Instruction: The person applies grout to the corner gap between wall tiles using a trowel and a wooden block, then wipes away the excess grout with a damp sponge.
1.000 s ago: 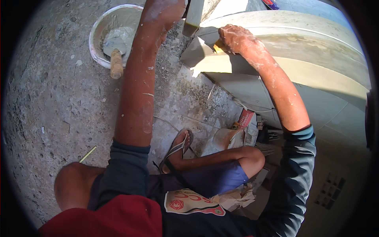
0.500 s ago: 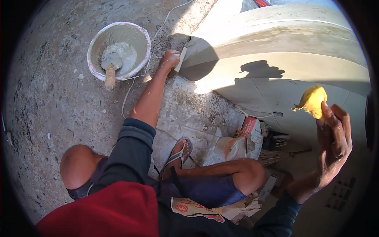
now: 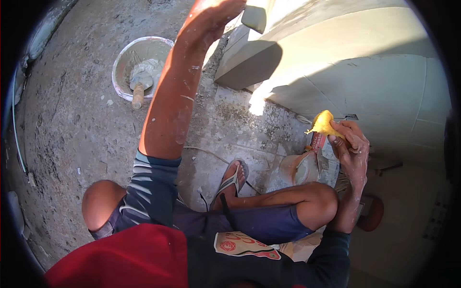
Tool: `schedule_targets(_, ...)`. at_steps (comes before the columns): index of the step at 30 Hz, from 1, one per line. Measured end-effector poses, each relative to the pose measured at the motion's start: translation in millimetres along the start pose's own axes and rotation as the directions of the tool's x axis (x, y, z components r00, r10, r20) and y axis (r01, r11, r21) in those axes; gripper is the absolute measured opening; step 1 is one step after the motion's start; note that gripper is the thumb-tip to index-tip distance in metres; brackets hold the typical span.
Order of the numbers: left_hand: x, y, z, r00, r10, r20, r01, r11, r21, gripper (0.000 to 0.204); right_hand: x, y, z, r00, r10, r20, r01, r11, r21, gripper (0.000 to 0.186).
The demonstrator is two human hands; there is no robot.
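My left hand (image 3: 223, 10) is raised at the top edge, partly cut off, its fingers closed. Beside its fingertips is a flat, pale grey-tan blade-like piece (image 3: 254, 18), held against the top of the light wall (image 3: 288, 38). A torn yellow sponge (image 3: 324, 124) is pinched between the thumb and fingers of my right hand (image 3: 350, 146). That hand hovers over my bent knee, apart from the wall.
On the rough floor at left stands a white bucket (image 3: 115, 72) of grey paste, a wooden-handled trowel (image 3: 138, 93) in it. A smaller tub (image 3: 293, 170) and a red-and-white box (image 3: 318, 140) sit near the wall's foot. A thin cable (image 3: 204, 150) crosses the floor.
My left hand has moved up and slightly right along the wall, carrying the flat piece. My right hand has come left and a little lower with the sponge. The view has shifted.
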State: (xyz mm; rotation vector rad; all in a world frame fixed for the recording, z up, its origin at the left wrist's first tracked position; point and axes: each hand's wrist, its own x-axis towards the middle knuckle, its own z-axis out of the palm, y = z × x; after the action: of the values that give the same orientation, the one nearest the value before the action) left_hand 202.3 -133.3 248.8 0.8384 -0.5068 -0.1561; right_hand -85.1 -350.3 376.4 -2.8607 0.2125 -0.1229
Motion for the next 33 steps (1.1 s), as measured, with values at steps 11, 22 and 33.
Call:
schedule_targets(11,-159.7,-236.7,-43.2,0.510,-0.404,-0.759,0.512,0.852,-0.109,0.031,-28.4,15.5,-19.0,0.984,-0.089,0.153,0.063,0.984,0.165,0.032)
schedule_targets(22,-102.5,-198.7,83.6,0.430,-0.523,-0.735,0.274,0.852,-0.446,0.022,-21.6,28.4,-31.0,0.966,-0.255,0.051,0.234,0.937,0.258,0.040)
schedule_targets(33,-68.8,29.2,169.1,0.919,0.194,-0.342,-0.238,0.967,-0.094,0.040,-10.8,55.9,-20.1,0.945,-0.318,-0.073,0.322,0.874,0.364,0.042)
